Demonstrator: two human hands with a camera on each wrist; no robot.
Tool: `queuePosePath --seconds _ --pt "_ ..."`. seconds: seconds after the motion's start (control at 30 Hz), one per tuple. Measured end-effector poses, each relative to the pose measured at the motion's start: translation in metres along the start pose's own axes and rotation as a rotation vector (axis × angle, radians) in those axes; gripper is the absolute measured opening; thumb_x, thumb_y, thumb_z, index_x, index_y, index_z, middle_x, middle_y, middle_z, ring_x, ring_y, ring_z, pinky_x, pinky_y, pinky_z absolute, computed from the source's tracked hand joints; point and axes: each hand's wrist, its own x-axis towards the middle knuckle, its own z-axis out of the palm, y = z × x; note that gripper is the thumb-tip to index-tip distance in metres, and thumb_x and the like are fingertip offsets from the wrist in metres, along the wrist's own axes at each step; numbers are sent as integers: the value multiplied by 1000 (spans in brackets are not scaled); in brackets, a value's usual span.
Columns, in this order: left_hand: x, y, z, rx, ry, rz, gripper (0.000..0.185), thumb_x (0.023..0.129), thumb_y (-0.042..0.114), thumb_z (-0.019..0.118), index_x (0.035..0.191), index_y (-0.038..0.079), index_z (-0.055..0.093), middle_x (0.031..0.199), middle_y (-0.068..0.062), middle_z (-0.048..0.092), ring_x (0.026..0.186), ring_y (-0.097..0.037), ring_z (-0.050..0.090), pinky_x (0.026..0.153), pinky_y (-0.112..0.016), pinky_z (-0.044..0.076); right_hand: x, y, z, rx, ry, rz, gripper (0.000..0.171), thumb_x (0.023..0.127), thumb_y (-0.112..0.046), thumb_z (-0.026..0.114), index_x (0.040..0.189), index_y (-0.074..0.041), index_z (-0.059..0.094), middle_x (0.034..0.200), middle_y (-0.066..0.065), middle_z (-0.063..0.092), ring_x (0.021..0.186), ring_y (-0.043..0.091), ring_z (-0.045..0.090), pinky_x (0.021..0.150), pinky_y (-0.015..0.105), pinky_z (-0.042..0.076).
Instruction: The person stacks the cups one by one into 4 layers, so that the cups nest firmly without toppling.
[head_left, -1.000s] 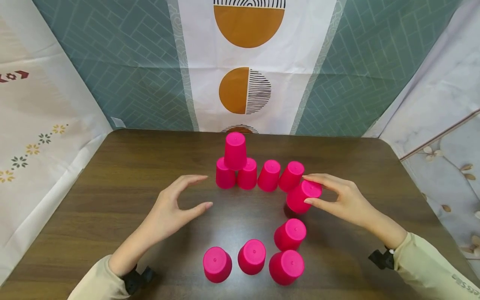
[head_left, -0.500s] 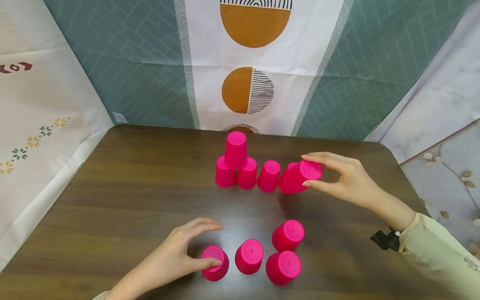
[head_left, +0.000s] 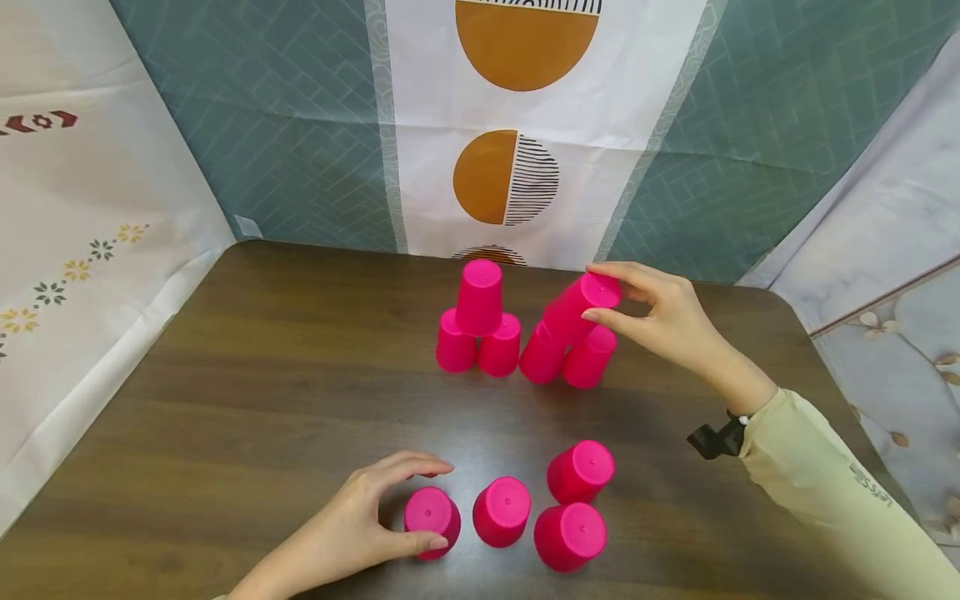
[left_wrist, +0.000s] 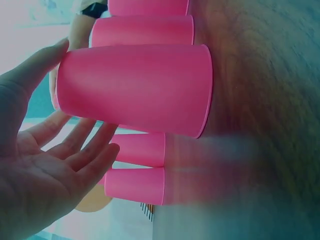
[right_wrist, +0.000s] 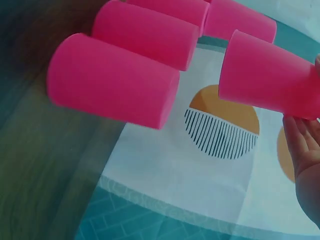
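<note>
Right hand (head_left: 663,321) pinches tilted pink cup (head_left: 579,307) by its closed end, cup leaning over two upside-down cups (head_left: 567,358) just below my fingers. Left hand (head_left: 358,525) curls round near-left cup (head_left: 431,518) on bench (head_left: 247,392), thumb and fingers touching its sides. Three more cups (head_left: 551,504) sit just right of left hand. I see three-cup pyramid (head_left: 478,321) left of right hand.
</note>
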Motion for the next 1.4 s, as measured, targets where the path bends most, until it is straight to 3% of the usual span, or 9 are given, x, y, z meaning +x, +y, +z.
queuePosePath --seconds 0.2,0.33,0.47,0.67,0.8,1.17,1.4 --pt "-4 -3 0 -15 19 71 53 75 31 78 123 23 57 117 9 59 106 -10 57 88 -28 48 14 8 12 38 -4 60 57 67 -4 83 120 -10 63 115 3 65 102 6 60 85 17 49" --pt "-7 -5 1 -34 22 78 48 78 27 76 122 21 59 115 8 60 104 -9 57 85 -27 50 20 10 21 35 -42 88 55 70 -11 82 122 -12 62 114 1 65 101 12 60 85 24 51" --pt "-9 -5 0 -98 -15 1 45 80 31 74 121 21 61 113 7 60 101 -7 57 82 -25 51 23 11 29 29 -79 133 53 73 -18 80 123 -12 62 113 2 65 101 13 60 86 28 51" --pt "-6 -4 -1 -312 -71 -123 47 77 31 76 118 13 63 110 2 64 98 -10 62 84 -24 52 27 11 36 44 -106 181 51 75 -24 79 121 -11 62 114 2 65 102 13 61 86 26 51" --pt "-5 -4 -2 -378 -66 -147 46 75 28 78 114 8 64 105 0 66 95 -12 65 83 -24 52 32 10 40 48 -136 193 51 75 -24 79 121 -10 62 115 2 64 103 13 60 86 26 51" --pt "-6 -1 -4 -279 -63 -180 46 75 34 77 114 13 65 105 6 67 94 -7 66 84 -21 50 37 10 48 2 -152 106 49 75 -22 79 120 -10 63 111 3 65 97 13 61 83 30 53" --pt "-7 -1 -4 -154 -40 -85 44 77 28 77 115 10 65 105 4 68 93 -5 65 82 -22 52 37 11 53 12 -149 97 49 75 -18 79 120 -8 63 110 6 66 96 17 61 82 36 54"
